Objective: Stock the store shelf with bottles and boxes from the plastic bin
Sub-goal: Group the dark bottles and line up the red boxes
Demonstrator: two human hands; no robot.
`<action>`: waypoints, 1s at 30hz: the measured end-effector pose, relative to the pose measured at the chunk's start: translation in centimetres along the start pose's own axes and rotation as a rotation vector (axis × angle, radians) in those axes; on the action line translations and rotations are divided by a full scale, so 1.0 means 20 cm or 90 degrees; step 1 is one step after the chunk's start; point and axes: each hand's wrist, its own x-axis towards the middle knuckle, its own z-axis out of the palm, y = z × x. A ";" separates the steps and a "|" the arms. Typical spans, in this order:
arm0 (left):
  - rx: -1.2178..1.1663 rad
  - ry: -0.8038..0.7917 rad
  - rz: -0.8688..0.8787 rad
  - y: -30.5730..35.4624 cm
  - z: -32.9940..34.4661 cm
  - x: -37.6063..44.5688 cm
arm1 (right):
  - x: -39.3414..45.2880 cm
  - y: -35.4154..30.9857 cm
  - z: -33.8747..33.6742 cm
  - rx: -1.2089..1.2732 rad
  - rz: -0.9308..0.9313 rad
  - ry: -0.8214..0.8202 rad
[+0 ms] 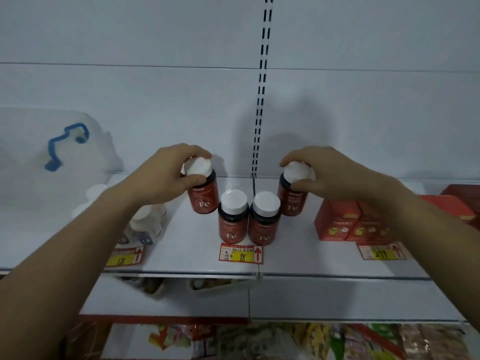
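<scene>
Two dark bottles with red "Fe" labels and white caps stand side by side at the front of the white shelf (197, 255), one on the left (232, 219) and one on the right (263, 222). My left hand (166, 172) grips the cap of a third such bottle (204, 196), which tilts slightly behind and left of the pair. My right hand (335, 172) holds the cap of another bottle (292, 201) behind and right of them. The clear plastic bin (39, 157) with a blue latch sits on the shelf at the far left.
White-capped pale bottles (146, 222) stand left of my left forearm. Red boxes (348, 224) sit on the right part of the shelf. Price tags (241, 254) hang on the shelf edge. Lower shelves hold packaged goods (259, 339). A slotted upright (262, 87) runs up the back wall.
</scene>
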 end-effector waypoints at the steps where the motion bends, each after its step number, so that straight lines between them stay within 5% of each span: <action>1: 0.009 -0.012 0.000 0.02 0.01 0.05 | 0.05 0.00 0.00 -0.009 -0.006 -0.005; 11: 0.050 -0.108 0.039 0.21 0.21 0.30 | 0.27 -0.10 0.14 -0.002 -0.029 -0.069; 19: -0.030 -0.187 -0.034 0.16 0.25 0.29 | 0.23 -0.12 0.16 0.098 0.053 -0.085; 22: -0.135 -0.130 -0.084 0.17 0.27 0.23 | 0.18 -0.14 0.20 0.190 0.099 -0.007; 26: -0.467 0.044 -0.173 0.17 0.42 -0.05 | -0.03 -0.19 0.42 0.481 0.172 0.215; 30: -0.522 -0.067 -0.160 0.06 0.60 -0.21 | -0.14 -0.22 0.62 0.619 0.159 0.137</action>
